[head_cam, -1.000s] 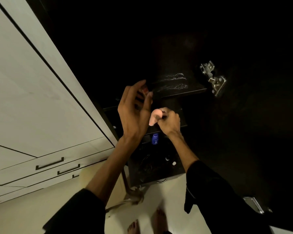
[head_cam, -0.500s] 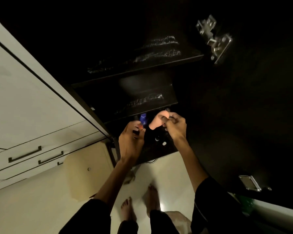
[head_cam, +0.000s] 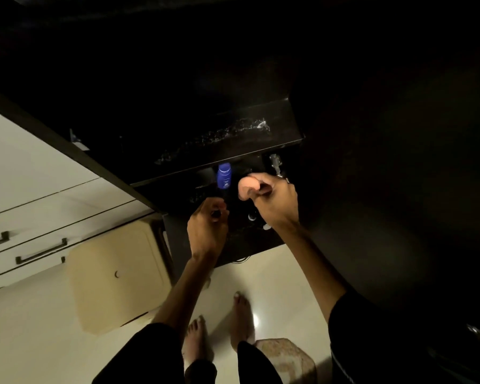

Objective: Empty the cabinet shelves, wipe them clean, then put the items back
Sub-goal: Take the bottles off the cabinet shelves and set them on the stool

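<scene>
The dark cabinet stands open in front of me. Its upper shelf [head_cam: 233,139] shows pale dusty streaks. A blue bottle [head_cam: 224,176] stands on the shelf below it. My right hand [head_cam: 277,203] is closed around a soft pink sponge-like object [head_cam: 247,187], held in front of that lower shelf. Just lower and to the left, my left hand [head_cam: 205,231] has its fingers curled around a small dark item [head_cam: 215,214]; what it is I cannot make out. Two small white-capped things [head_cam: 252,217] sit in the dark beside my hands.
White drawers with dark handles [head_cam: 39,250] lie to the left. A beige stool-like box [head_cam: 117,273] stands on the pale floor next to the cabinet. A metal hinge [head_cam: 275,163] is on the right cabinet wall. A mottled mat [head_cam: 286,358] lies by my bare feet.
My left hand came down from the upper shelf to the lower shelf's level and closed on a small item. My right hand kept the pink object. My view tilted down.
</scene>
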